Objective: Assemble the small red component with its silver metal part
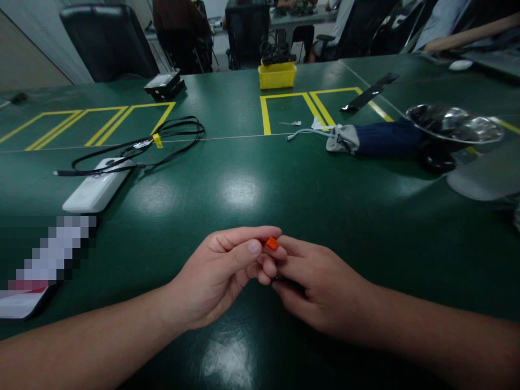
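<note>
Over the green table, in the lower middle of the head view, my two hands meet. A small orange block-like piece (272, 244) shows at the fingertips of my left hand (227, 265), which is closed with the thumb and index finger pinching it. My right hand (320, 276) is curled, palm down, its fingertips touching or very close to those of the left. A dark bit (278, 278) shows beneath the right fingers; what it is cannot be made out. The right fingertips are partly hidden behind the left hand.
Left of my hands lie a white power bank or phone-like case (95, 189), a looped black cable (162, 154) and a partly blurred-out device (24, 306). Farther back are a yellow bin (278, 76), a blue pouch (385, 139) and a metal bowl (414, 116). People sit beyond the table.
</note>
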### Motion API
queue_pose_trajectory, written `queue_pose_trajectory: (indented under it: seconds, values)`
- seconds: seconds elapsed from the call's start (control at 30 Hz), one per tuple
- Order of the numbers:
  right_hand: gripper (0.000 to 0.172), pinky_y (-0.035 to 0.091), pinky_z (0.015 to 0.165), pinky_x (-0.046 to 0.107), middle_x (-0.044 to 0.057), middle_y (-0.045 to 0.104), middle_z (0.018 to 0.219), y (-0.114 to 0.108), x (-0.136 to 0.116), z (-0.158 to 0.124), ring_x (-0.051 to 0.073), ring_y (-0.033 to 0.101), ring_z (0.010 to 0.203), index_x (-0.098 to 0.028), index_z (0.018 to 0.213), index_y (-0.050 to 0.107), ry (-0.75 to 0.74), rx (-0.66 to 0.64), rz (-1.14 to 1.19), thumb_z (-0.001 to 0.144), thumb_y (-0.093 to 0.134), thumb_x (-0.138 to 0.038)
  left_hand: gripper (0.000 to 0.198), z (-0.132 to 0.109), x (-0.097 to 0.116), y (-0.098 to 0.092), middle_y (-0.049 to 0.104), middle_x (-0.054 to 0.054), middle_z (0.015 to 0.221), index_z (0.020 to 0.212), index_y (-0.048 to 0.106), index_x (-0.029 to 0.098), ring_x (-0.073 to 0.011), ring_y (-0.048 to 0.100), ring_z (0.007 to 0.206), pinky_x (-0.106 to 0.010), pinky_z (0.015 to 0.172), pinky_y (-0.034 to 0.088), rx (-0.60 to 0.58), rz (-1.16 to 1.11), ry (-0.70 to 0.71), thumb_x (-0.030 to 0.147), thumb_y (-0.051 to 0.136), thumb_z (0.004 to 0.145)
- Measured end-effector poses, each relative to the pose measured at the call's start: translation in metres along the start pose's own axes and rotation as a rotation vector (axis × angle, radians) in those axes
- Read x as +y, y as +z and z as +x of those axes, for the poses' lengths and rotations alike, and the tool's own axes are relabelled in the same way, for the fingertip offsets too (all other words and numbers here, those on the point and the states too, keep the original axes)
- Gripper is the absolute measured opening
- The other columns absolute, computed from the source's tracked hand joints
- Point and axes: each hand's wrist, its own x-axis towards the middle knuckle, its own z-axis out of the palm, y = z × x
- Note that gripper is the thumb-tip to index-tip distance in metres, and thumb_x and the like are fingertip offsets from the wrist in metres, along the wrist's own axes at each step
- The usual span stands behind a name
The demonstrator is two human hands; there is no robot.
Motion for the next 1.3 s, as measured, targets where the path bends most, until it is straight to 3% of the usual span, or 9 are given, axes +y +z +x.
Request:
queue_pose_trajectory:
  seconds: [0.23, 0.47, 0.7, 0.9, 1.3]
  values:
    - [0.016, 0.046, 0.074, 0.03, 0.005, 0.056, 0.091, -0.0002, -0.0002, -0.0004, 0.016, 0.054, 0.083, -0.018, 0.093, 0.061, -0.002, 0.006, -0.016, 0.081, 0.053, -0.011, 0.024, 0.001, -0.0003, 0.0014, 0.07, -0.01, 0.088, 0.104, 0.067, 0.012, -0.0104, 0.065, 0.067, -0.018, 0.064, 0.053, 0.011, 0.011, -0.004, 0.016, 0.063, 0.081]
    - [0.019, 0.045, 0.07, 0.027, 0.004, 0.055, 0.089, -0.0007, -0.0003, -0.0001, 0.014, 0.052, 0.078, -0.018, 0.094, 0.06, 0.0, -0.011, -0.019, 0.08, 0.053, -0.01, 0.008, 0.0023, 0.0011, 0.0027, 0.069, -0.007, 0.081, 0.088, 0.065, 0.012, -0.0088, 0.064, 0.065, -0.016, 0.061, 0.052, 0.019, -0.032, -0.016, 0.013, 0.063, 0.08]
    - [0.02, 0.046, 0.072, 0.028, 0.005, 0.056, 0.094, -0.0002, 0.0, 0.0002, 0.015, 0.053, 0.081, -0.018, 0.097, 0.061, 0.005, -0.004, -0.007, 0.08, 0.053, -0.011, 0.025, 0.0008, 0.0005, 0.0024, 0.067, -0.005, 0.086, 0.099, 0.066, 0.015, -0.009, 0.065, 0.073, -0.018, 0.071, 0.053, 0.016, -0.054, -0.029, 0.007, 0.065, 0.075]
    - [0.016, 0.044, 0.067, 0.026, 0.004, 0.055, 0.087, 0.0011, -0.0002, -0.0003, 0.014, 0.051, 0.076, -0.017, 0.092, 0.061, 0.015, 0.004, -0.022, 0.08, 0.053, -0.011, 0.018, 0.0008, -0.0007, 0.0034, 0.066, -0.003, 0.085, 0.088, 0.066, 0.014, -0.0089, 0.063, 0.072, -0.019, 0.07, 0.053, 0.013, -0.027, -0.004, 0.005, 0.068, 0.072]
    - [0.018, 0.046, 0.071, 0.028, 0.005, 0.056, 0.091, 0.0, 0.0003, 0.0001, 0.015, 0.053, 0.08, -0.018, 0.095, 0.061, 0.002, -0.011, -0.013, 0.08, 0.053, -0.01, 0.015, 0.0013, 0.0004, 0.0031, 0.065, -0.004, 0.093, 0.087, 0.059, 0.014, -0.0105, 0.065, 0.076, -0.021, 0.071, 0.054, 0.008, -0.033, -0.004, 0.007, 0.066, 0.075]
